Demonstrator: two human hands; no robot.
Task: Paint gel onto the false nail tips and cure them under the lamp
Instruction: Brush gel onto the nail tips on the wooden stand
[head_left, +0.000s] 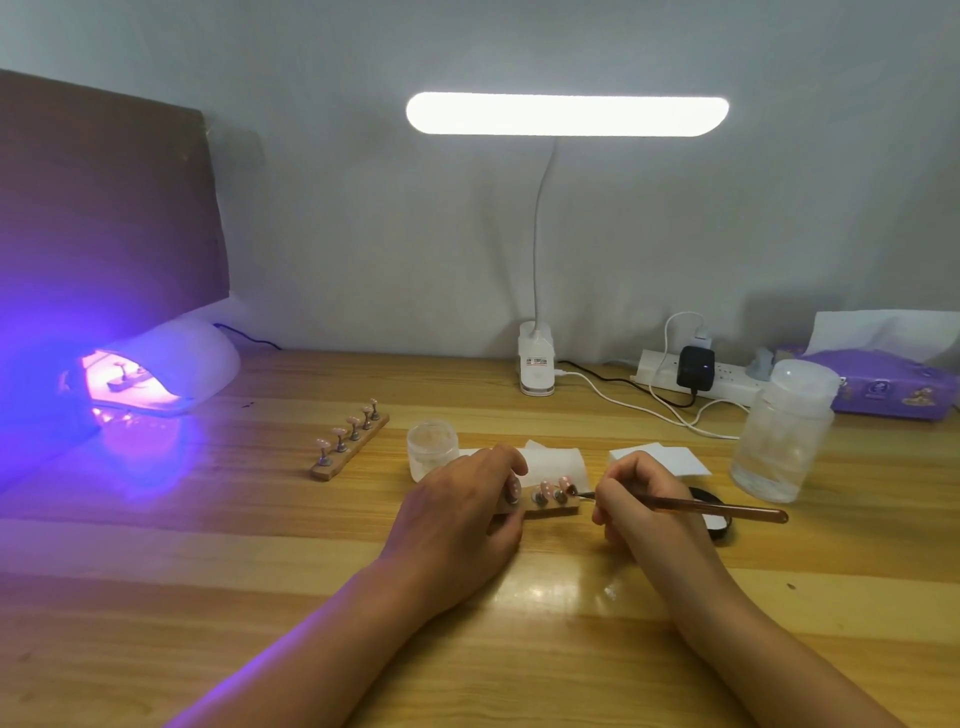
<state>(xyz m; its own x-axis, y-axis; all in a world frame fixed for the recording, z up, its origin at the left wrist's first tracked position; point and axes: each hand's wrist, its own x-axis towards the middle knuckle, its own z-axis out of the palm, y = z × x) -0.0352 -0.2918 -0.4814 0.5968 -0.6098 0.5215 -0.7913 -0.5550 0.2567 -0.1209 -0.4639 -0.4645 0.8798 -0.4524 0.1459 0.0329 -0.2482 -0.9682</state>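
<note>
My left hand (467, 506) grips a small wooden strip (553, 505) that carries pink false nail tips (546, 488) on little stands. My right hand (641, 499) pinches a thin brown brush (727, 508), and its tip touches the rightmost nail tip on that strip. A second wooden strip (350, 441) with several pink tips lies on the table to the left. At the far left the white curing lamp (171, 364) glows violet, with another strip of tips inside it.
A small clear jar (432, 449) and white wipes (660, 460) sit behind my hands. A black round lid (719, 519) lies under the brush handle. A large clear pump bottle (782, 431), a power strip (691, 374), a tissue box (893, 384) and a desk lamp base (536, 364) stand at the back.
</note>
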